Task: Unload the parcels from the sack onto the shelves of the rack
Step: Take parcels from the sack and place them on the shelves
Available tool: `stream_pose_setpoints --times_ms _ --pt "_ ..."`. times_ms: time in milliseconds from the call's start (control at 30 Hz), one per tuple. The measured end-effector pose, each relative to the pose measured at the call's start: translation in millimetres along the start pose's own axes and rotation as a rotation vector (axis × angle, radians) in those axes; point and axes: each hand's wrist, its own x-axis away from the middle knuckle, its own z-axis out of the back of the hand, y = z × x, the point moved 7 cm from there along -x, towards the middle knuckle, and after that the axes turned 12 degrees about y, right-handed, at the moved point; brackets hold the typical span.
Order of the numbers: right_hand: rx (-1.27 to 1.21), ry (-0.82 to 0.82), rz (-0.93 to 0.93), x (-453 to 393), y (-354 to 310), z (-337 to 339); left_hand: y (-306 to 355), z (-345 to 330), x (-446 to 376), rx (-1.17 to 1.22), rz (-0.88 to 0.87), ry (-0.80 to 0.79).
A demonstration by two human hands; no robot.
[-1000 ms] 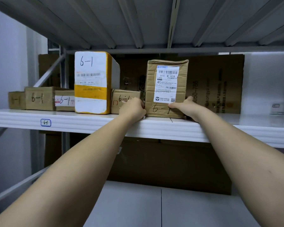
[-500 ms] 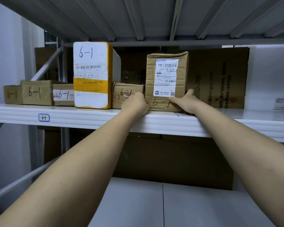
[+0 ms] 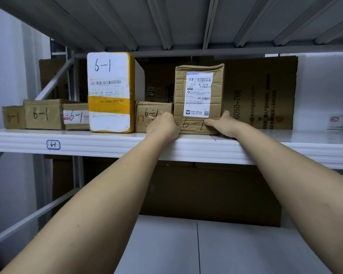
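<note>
Head view: my left hand [image 3: 162, 126] and right hand [image 3: 225, 125] grip the lower corners of an upright parcel [image 3: 198, 95] (marked 6-1); fingers curl round its sides; it stands on the shelf [image 3: 107, 144], beside a small box [image 3: 147, 115] and a yellow-white parcel [image 3: 110, 91].

left hand [image 3: 163, 125] fingertips hidden | small parcel [image 3: 150, 115] partly covered | far-left box [image 3: 13, 117] marking blurred

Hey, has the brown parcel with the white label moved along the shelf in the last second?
No. The brown parcel sits equally close to the small box on its left; only the camera shifted.
</note>
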Motion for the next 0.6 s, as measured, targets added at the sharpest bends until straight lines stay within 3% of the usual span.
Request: stream_pose_setpoints --times_ms 133,267,367,433,533,600 --pt "0.05 0.077 0.02 6 -1 8 2 11 6 0.038 0.02 0.121" --pt "0.355 0.397 0.157 22 -18 36 10 26 16 0.086 -0.036 0.283" --pt "0.382 0.566 0.281 40 -30 52 17 35 22 0.127 -0.105 0.349" --pt "0.306 0.624 0.356 58 -34 59 25 46 34 0.165 -0.205 0.412" --pt "0.182 0.689 0.508 93 -33 65 49 55 75 0.124 -0.498 0.54" --pt "0.148 0.719 0.578 121 -18 69 68 48 111 0.102 -0.612 0.515"
